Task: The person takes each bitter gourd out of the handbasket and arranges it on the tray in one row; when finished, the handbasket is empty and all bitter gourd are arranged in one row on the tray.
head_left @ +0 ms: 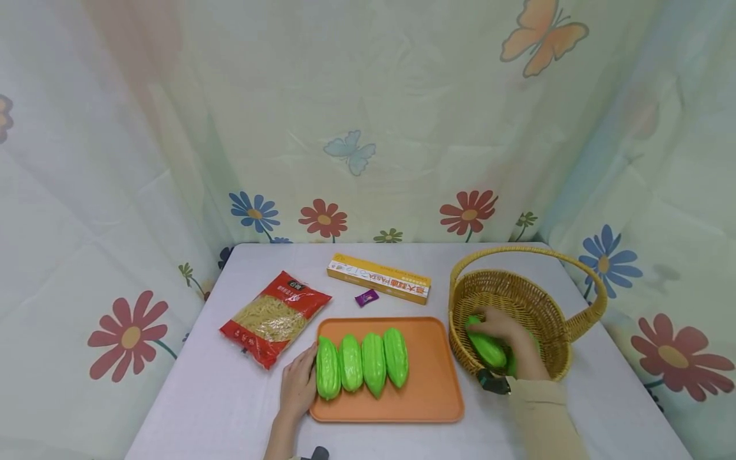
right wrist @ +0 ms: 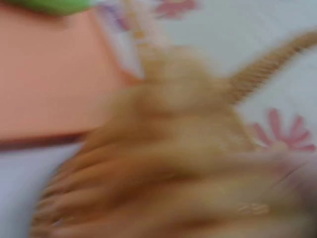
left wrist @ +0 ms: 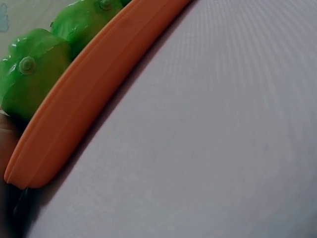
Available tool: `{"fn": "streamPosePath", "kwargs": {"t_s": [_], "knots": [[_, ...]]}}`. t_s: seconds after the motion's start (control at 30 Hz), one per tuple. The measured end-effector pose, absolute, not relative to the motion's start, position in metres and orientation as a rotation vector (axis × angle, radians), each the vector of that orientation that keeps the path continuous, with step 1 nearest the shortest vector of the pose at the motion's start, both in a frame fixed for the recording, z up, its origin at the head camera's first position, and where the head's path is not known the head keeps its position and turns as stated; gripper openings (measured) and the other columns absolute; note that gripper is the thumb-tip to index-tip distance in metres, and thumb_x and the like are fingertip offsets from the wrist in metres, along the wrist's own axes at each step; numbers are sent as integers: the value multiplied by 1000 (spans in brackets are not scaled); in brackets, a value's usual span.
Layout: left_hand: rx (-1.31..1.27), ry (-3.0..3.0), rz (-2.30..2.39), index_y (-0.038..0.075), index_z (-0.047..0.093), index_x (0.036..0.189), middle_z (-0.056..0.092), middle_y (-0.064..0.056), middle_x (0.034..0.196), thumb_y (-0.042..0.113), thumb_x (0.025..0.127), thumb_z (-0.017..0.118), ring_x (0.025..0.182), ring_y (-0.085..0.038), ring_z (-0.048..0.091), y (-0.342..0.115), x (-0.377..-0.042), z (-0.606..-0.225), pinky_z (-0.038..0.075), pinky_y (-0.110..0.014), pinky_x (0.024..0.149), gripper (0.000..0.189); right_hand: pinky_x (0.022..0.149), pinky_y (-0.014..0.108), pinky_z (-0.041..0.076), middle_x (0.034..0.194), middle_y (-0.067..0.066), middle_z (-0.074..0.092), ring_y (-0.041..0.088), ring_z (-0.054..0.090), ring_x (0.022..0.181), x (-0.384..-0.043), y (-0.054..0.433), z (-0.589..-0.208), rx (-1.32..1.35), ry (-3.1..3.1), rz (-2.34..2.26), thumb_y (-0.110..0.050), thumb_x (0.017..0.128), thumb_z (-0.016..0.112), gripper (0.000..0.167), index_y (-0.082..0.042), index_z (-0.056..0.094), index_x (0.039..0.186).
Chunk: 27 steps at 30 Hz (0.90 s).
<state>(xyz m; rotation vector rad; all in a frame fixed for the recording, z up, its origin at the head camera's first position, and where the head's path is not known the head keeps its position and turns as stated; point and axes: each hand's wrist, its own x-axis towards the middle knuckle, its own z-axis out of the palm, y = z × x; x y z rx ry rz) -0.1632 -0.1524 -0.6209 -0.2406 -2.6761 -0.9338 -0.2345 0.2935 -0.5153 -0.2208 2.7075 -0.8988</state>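
Note:
Several green ridged bitter melons (head_left: pixel 374 364) lie side by side on an orange tray (head_left: pixel 434 370), toward its left half. My left hand (head_left: pixel 298 384) rests at the tray's left rim, beside the nearest melon; the left wrist view shows only a bit of it by the tray's corner. Inside a wicker basket (head_left: pixel 552 313) on the right, my right hand (head_left: pixel 501 324) has its fingers around the upper end of another bitter melon (head_left: pixel 487 350). More green shows below and behind that hand, partly hidden. The right wrist view is badly blurred and shows mostly basket weave.
A red bag of pasta (head_left: pixel 277 318) lies left of the tray. Behind the tray are a yellow pasta box (head_left: pixel 379 280) and a small purple packet (head_left: pixel 367 298). The basket's tall handle (head_left: pixel 529 249) arches over its opening. A flowered curtain (head_left: pixel 356 96) encloses the white table.

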Motion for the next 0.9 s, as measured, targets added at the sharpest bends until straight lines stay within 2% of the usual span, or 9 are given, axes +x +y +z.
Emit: {"fn": "streamPosePath", "kwargs": {"t_s": [0.13,0.43,0.9], "knots": [[-239,-2688,-935,11,48,134,52,-5,131,12,92,50,121,-24,45,-151,-163,-622,31,-45,96,42,80,54,43,118,35,48,50,46,106,-236,282,-520,-266,2735,-907,-27,83,64,60,15,45,123],[-226,-2701,-937,10,47,134,51,-6,132,12,92,50,121,-24,44,-152,-161,-621,30,-45,97,42,83,54,42,123,35,45,50,44,110,-241,273,-527,-281,2708,-1044,-26,88,57,58,13,41,128],[-219,-2705,-951,10,47,134,50,-6,132,12,92,50,122,-24,43,-152,-161,-618,29,-45,97,42,82,53,43,130,35,37,50,40,114,-233,271,-502,-83,2703,-1238,-37,92,51,65,8,33,135]]}}
